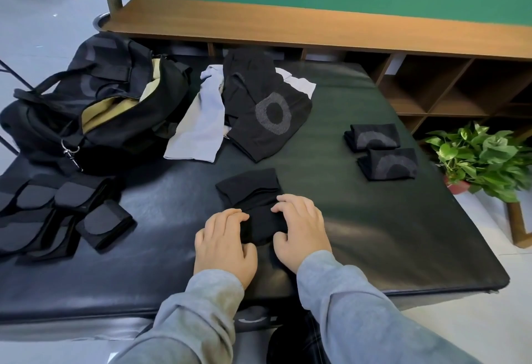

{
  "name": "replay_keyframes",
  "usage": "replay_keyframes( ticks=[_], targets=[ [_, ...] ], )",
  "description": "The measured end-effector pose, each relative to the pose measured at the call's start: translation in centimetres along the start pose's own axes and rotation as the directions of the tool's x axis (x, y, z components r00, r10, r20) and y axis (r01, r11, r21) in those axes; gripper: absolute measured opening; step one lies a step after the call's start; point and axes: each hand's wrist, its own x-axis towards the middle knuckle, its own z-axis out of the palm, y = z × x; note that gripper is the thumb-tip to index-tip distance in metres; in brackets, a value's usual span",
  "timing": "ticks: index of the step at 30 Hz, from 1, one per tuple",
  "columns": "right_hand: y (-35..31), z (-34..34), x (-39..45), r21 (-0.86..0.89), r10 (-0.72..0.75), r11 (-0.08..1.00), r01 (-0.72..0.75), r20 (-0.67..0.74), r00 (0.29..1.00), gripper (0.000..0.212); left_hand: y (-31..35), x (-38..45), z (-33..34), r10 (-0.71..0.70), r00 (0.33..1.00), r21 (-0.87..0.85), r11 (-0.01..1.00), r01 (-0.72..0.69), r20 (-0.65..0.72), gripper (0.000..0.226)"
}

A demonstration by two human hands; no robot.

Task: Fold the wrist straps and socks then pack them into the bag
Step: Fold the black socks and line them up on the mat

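Note:
A black sock [253, 190] lies partly folded on the black padded table [374, 234], near the front. My left hand [224, 245] grips its near left edge with curled fingers. My right hand [302, 228] grips its near right edge, fingers curled over the fold. Two folded black socks [372, 136] [388, 163] sit side by side at the right. Unfolded black socks [267, 116] and grey socks [201, 121] are heaped at the back centre. Black wrist straps [72, 214] lie at the left. The open black bag [95, 110] stands at the back left.
A wooden shelf unit [431, 81] runs behind the table under a green wall. A potted plant [483, 159] stands on the floor to the right. Chair legs and a tree trunk are at the far left.

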Motion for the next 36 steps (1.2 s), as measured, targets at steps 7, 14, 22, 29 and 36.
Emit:
replay_keyframes(
  ticks=[7,14,22,29,36],
  targets=[
    [-0.3,-0.2,0.0,0.072,0.085,0.994,-0.079,-0.081,0.993,0.040,0.2,-0.1,-0.6,0.004,0.999,-0.065,0.998,-0.002,0.033,0.052],
    [0.1,-1.2,-0.2,0.375,0.244,0.904,-0.206,-0.058,0.968,0.014,0.5,-0.4,-1.0,-0.132,0.991,-0.277,0.953,0.127,0.000,0.032],
    [0.5,-0.8,-0.1,0.284,0.075,0.957,-0.054,-0.062,0.995,0.036,-0.1,-0.6,-0.5,-0.079,0.996,-0.409,0.911,0.056,-0.040,0.020],
    [0.4,-0.5,0.5,0.279,0.161,0.947,-0.157,0.010,0.987,0.019,0.5,-0.2,-1.2,-0.290,0.956,-0.491,0.826,0.275,0.047,0.025],
    [0.5,-0.3,0.9,0.236,0.219,0.946,-0.222,0.041,0.975,0.029,1.4,0.7,-1.4,-0.493,0.870,-0.549,0.729,0.409,-0.005,0.023]
  ],
)
